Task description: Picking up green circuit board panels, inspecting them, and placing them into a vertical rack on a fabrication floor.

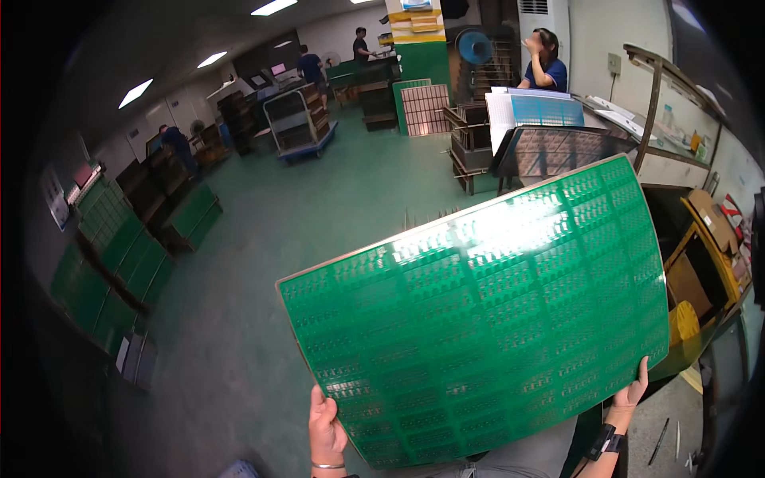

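A large green circuit board panel (478,319), covered with a grid of small repeated patterns, is held up in front of me at a tilt, its right side higher. My left hand (325,426) grips its lower left edge, thumb on the front face. At the lower right edge, my right hand (632,389) holds the panel too, with its other fingers hidden behind. Bright light reflects off the upper middle of the glossy surface. A black band is around my right wrist, and a thin bracelet around the left.
A person (546,64) sits beyond a work table with stacked panels (550,111). On the left stand racks with green boards (103,215). A cart (299,123) and other people are farther back. A pen (659,442) lies on the surface at lower right, near a yellow frame (713,263).
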